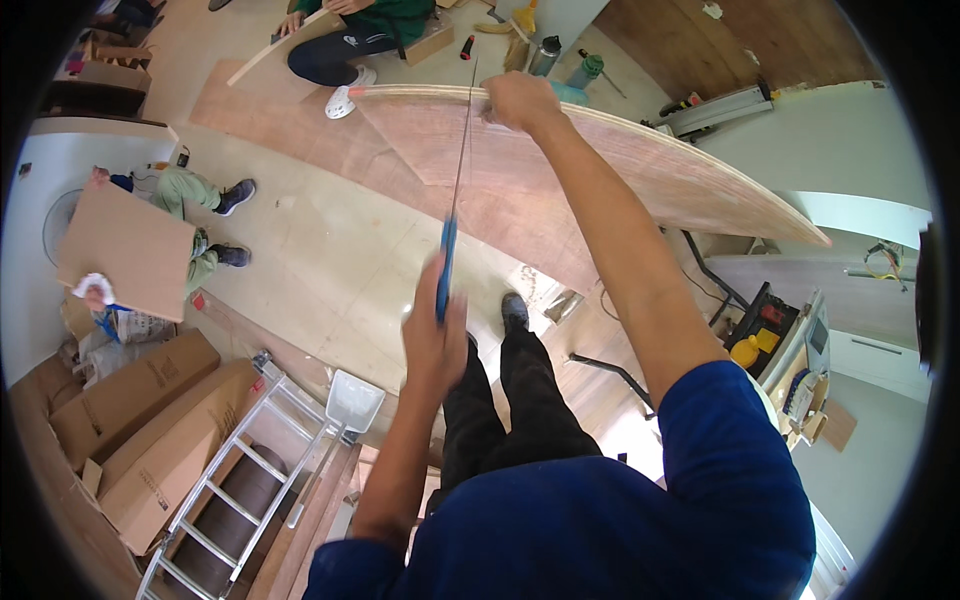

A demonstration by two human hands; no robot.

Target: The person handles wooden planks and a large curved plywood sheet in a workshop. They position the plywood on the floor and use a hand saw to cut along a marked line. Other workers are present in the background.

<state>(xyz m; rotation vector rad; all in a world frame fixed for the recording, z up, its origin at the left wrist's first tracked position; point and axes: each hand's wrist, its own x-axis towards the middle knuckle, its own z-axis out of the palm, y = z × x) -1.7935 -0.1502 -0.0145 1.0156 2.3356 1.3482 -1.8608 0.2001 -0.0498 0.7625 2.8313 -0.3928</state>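
My left hand (432,335) is wrapped round the blue handle of a hand saw (447,255), slightly blurred. Its thin blade points away from me and crosses the edge of a large wooden board (640,160), near the board's left part. The board stands on edge, its layered pale rim upward, and slopes down to the right. Just right of the blade, my right hand (524,102) grips that rim with bent fingers; the fingertips are partly hidden. Another reddish-brown sheet (270,125) lies on the floor beyond and under the board.
A person in green (390,30) sits at the far side holding a board. On the left, another person holds a brown panel (130,240). Cardboard boxes (180,440), an aluminium ladder (245,480) and a white dustpan (354,400) are at lower left. A toolbox (765,325) stands right.
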